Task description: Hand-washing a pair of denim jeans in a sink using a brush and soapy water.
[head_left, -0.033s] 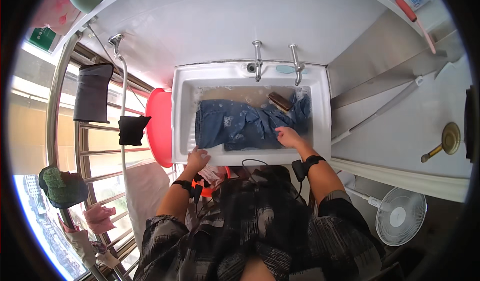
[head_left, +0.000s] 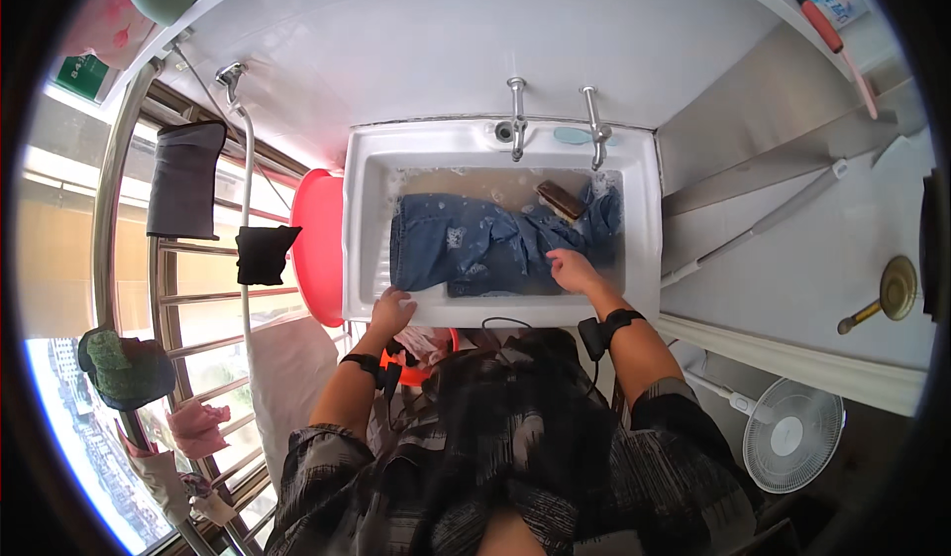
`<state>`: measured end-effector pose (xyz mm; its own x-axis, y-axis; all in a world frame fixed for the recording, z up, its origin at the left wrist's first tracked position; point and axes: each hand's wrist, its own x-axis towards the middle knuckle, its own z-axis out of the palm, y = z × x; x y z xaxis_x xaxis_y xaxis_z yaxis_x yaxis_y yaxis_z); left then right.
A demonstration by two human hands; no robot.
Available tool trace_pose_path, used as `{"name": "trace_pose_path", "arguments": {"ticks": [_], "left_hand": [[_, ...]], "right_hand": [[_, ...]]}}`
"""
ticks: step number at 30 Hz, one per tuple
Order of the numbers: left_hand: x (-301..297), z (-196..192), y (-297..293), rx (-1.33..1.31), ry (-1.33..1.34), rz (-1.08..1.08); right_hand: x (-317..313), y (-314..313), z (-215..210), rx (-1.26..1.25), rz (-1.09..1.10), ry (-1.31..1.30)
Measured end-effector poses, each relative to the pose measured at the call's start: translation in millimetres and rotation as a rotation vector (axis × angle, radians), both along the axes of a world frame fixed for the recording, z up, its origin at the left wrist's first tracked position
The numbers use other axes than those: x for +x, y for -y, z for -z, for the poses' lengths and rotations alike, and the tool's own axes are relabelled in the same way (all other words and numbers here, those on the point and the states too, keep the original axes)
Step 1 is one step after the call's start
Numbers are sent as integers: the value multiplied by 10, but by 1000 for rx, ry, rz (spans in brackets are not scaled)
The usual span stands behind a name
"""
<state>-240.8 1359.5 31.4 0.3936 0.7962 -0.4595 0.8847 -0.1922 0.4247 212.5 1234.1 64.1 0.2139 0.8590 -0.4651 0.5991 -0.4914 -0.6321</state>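
Observation:
Soaked blue jeans lie across the white sink, partly under cloudy, sudsy water. One leg is spread with its straight end toward the left. My left hand is at the front left rim, its fingers closed at the near corner of that end. Pinched fingers of my right hand grip the denim near the front, right of the middle. Behind that hand, a brown-backed scrub brush rests tilted on the bunched cloth, bristles down. The fingertips of both hands are partly hidden.
Two metal taps reach over the sink's back edge, near a pale green oval thing. A red basin stands on edge at left. Below is an orange-red tub with cloth. A white fan is lower right.

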Motion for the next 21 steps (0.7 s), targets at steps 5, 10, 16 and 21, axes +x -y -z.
{"name": "trace_pose_path", "arguments": {"ticks": [5,10,16,21], "left_hand": [[508,-201,-393,48,-140,-171],[846,68,-947,-39,57,-333],[1106,668,-1391,28,-39,-362],[1597,923,-1507,-78,-186,-543]], "right_hand": [[-195,-217,486,82,85,-84],[-567,-259,805,-90,162,27],[-600,-164,890,-268,69,-203],[-376,-140,759,-120,176,-8]]}}
